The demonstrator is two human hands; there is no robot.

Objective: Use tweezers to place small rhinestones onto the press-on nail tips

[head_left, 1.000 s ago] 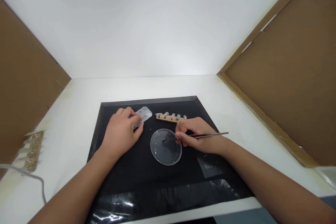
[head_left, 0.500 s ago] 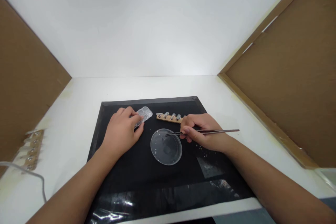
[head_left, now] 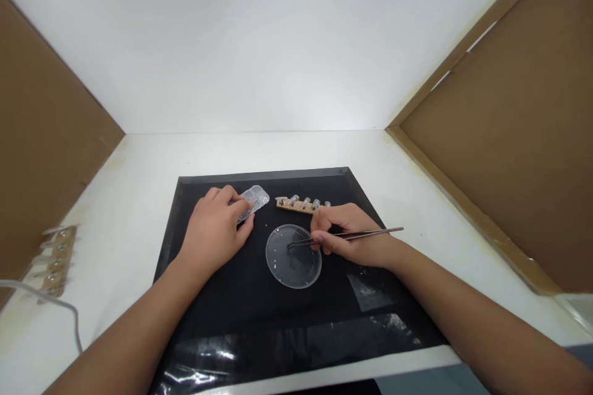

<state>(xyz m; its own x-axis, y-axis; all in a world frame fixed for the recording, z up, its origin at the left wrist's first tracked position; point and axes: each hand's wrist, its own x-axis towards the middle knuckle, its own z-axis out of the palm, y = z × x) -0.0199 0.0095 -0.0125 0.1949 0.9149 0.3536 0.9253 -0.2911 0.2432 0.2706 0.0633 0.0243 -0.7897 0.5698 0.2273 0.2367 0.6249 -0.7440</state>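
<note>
My right hand point(head_left: 343, 228) is closed around a pair of dark metal tweezers point(head_left: 365, 234), whose tips reach over a clear round dish point(head_left: 296, 271). A few tiny pale bits lie in the dish; whether the tips hold one is too small to tell. Under the curled fingers of my left hand point(head_left: 215, 222) is a clear plastic tray point(head_left: 256, 196) with small compartments, gripped at its near part, which the hand hides. Just behind my right hand lies a tan strip point(head_left: 294, 206) bearing several small clear glassy pieces.
A black mat point(head_left: 259, 315) with glossy tape along its front covers the white table point(head_left: 222, 151). Another strip with clear pieces point(head_left: 60, 259) lies at the left, near a grey cable point(head_left: 55, 303). Brown panels point(head_left: 519, 136) stand at both sides.
My right hand has shifted left with the tweezers, and their tips sit slightly lower and further left over the dish. More of the tan strip shows. My left hand stays on the tray.
</note>
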